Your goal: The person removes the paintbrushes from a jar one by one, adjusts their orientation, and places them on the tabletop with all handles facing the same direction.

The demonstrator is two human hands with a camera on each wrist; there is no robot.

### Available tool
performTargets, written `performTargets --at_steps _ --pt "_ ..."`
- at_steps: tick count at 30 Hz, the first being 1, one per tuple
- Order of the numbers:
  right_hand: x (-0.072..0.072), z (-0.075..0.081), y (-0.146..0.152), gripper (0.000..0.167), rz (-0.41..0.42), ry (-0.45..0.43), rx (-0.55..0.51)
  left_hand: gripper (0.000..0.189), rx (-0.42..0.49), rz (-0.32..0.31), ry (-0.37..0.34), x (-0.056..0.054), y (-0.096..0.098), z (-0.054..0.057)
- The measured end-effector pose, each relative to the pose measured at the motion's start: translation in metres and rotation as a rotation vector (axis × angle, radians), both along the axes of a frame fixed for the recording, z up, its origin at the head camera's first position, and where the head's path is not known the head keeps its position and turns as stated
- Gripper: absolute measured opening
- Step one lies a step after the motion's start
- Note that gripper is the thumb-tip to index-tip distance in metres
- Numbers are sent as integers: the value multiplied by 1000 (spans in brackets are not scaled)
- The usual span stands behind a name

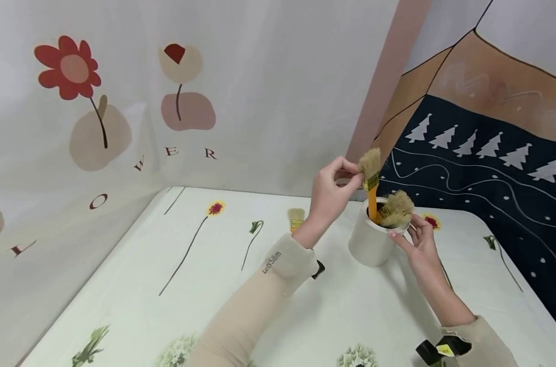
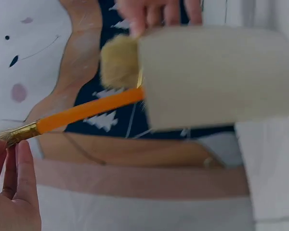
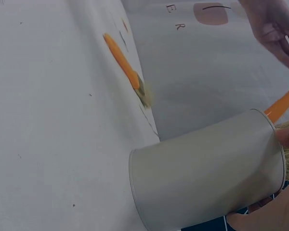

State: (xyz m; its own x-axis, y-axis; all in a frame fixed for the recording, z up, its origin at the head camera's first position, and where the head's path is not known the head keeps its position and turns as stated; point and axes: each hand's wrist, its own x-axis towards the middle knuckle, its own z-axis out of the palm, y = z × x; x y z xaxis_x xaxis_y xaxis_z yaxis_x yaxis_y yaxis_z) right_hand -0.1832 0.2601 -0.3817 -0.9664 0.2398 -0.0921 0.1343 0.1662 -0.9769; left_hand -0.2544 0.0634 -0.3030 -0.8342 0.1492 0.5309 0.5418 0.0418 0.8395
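My left hand (image 1: 331, 192) pinches a paintbrush (image 1: 373, 201) by its pale bristles. This brush has an orange handle (image 2: 89, 110), whose lower end is inside a whitish cylindrical can (image 1: 371, 245). The can stands upright on the table. My right hand (image 1: 423, 247) holds the can near its rim, thumb in front and fingers at the far right side. More pale bristles (image 1: 398, 208) stick out over the rim beside the pinched brush; the part below them is hidden in the can. Another paintbrush (image 3: 123, 60) with an orange handle lies on the table, partly hidden by my left arm in the head view.
The white table (image 1: 135, 270) is printed with flowers and stems. A pale cloth (image 1: 278, 92) printed with flowers and letters hangs behind it. At the right is a dark cloth (image 1: 479, 188) with printed white trees. Black wrist gear (image 1: 456, 346) sits on my right sleeve.
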Motion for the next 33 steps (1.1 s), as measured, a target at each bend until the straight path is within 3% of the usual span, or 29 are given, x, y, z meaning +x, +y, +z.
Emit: performTargets --at_steps 7,10,13,19,23,28,33 --pt "1 0 2 84 0 22 -13 7 125 -6 38 -5 -32 18" --pt "1 0 3 83 -6 31 -15 9 165 -7 14 -11 -47 18" --pt "1 1 4 83 -3 36 -16 10 189 31 -49 -19 -63 13" --pt "-1 4 2 83 1 15 -7 10 189 159 -253 -43 -101 -12" --pt "-3 6 0 83 -1 13 3 11 134 222 -409 -55 -128 -32" --pt "-2 6 0 83 3 9 5 15 69 238 -616 -65 -150 -59" --pt "0 4 0 85 5 -4 4 18 -30 226 -776 -74 -162 -88"
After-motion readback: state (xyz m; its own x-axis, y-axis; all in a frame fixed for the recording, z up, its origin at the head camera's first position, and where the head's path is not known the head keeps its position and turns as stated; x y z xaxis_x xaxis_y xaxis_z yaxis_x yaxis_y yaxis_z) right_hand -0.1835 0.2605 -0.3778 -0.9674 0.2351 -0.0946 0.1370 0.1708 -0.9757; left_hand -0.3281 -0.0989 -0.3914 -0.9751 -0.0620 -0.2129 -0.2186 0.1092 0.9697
